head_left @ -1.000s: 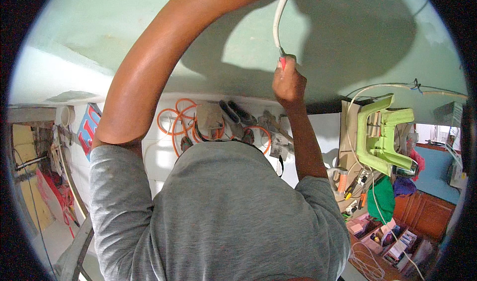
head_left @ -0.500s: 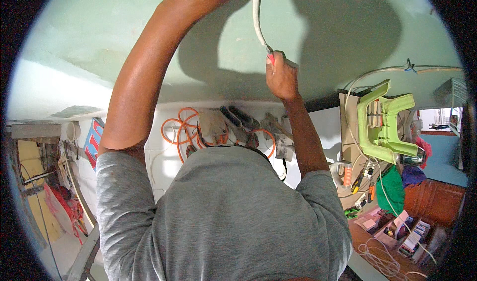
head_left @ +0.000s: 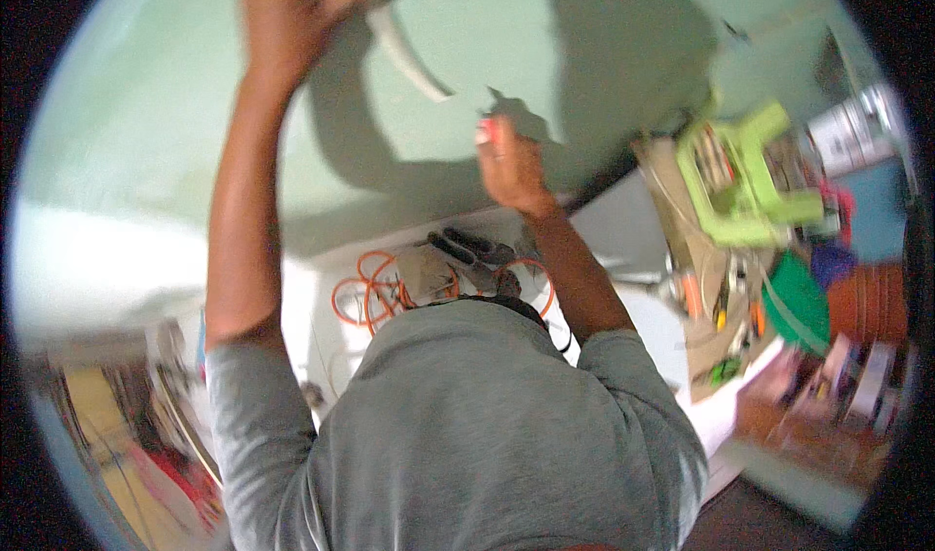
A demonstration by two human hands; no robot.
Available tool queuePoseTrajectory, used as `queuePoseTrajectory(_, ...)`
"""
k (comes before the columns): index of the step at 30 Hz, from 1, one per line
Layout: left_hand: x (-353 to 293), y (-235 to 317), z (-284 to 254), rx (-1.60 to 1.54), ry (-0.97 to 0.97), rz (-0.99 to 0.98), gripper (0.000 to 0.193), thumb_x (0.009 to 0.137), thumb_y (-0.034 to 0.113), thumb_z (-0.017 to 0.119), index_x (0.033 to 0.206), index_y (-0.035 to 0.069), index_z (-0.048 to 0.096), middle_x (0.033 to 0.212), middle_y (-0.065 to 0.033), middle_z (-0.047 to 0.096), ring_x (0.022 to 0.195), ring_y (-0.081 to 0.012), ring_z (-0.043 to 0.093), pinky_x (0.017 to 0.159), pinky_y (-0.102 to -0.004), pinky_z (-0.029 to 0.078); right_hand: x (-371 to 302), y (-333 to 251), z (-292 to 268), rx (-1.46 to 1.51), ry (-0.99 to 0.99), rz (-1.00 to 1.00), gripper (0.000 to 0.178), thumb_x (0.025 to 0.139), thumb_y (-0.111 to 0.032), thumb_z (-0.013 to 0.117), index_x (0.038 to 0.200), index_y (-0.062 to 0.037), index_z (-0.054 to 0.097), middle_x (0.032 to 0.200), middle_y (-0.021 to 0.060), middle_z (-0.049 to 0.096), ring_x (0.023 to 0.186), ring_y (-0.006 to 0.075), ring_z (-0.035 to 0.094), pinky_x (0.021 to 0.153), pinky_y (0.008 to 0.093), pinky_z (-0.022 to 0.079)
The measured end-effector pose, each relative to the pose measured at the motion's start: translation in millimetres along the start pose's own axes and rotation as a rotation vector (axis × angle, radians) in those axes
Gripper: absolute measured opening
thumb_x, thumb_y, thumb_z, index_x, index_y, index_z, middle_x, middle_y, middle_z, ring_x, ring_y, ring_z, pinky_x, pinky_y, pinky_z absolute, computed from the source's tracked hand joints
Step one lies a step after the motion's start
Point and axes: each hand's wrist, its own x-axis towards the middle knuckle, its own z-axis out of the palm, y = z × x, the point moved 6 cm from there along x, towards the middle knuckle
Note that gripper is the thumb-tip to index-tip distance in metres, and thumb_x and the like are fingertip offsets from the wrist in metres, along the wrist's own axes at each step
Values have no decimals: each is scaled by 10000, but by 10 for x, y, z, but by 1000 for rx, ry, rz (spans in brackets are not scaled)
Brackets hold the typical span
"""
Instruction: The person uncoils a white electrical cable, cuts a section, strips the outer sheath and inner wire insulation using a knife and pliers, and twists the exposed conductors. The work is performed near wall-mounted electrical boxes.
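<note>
High on the left, my left hand (head_left: 292, 20) is closed around a thick white cable (head_left: 407, 55), whose free end curves down to the right across the pale green wall (head_left: 467, 25). Lower and to the right, my right hand (head_left: 513, 173) grips a small tool with a red handle (head_left: 487, 130). Motion blur smears this tool, and its exact kind does not show. A gap separates the tool from the cable's end. Both arms are raised, and their dark shadows fall on the wall.
An orange hose (head_left: 365, 298) lies coiled on the white floor beside dark shoes (head_left: 467, 244). At right, a light green plastic stool (head_left: 726, 225) rests on its side near hand tools (head_left: 726, 308), a green cloth (head_left: 794, 298) and boxes. Red material (head_left: 175, 473) sits at the lower left.
The view has turned and blurred. My left hand, with the cable, now appears further left and lower. The tool in my right hand has come away from the cable's end.
</note>
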Motion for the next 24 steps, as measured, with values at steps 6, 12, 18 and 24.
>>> queuePoseTrajectory(6, -491, -93, -172, -110, -192, -169, 295, 967, 263, 674, 823, 6, 680, 700, -39, 636, 657, -81, 533, 612, -239, 466, -789, 169, -580, 112, 248, 40, 257, 985, -248, 514, 1118, -29, 531, 898, 189, 640, 758, 400, 656, 667, 492, 511)
queuePoseTrajectory(12, -1478, 217, 207, -289, -468, -96, 168, 928, 194, 695, 850, 48, 671, 746, -41, 615, 634, -128, 530, 516, -268, 424, -2002, 759, -1576, -246, 666, 278, 312, 944, -220, 542, 1195, -33, 541, 957, 197, 648, 813, 412, 652, 730, 508, 512)
queuePoseTrajectory(18, -2220, 601, 846, -511, -803, -205, 79, 900, 105, 694, 936, 42, 662, 837, -86, 673, 723, -174, 638, 632, -298, 520, -3021, 1606, -2970, -747, 604, 1025, 376, 927, -268, 530, 1239, -58, 527, 948, 255, 684, 895, 441, 668, 757, 552, 519)
queuePoseTrajectory(24, -2307, 1096, 1234, -653, -892, -241, 162, 887, 148, 703, 868, 11, 619, 812, -125, 639, 720, -263, 658, 628, -364, 527, -3882, 3017, -3730, -1073, 382, 1005, 391, 913, -304, 526, 1199, -42, 572, 1001, 248, 688, 889, 445, 676, 757, 547, 533)
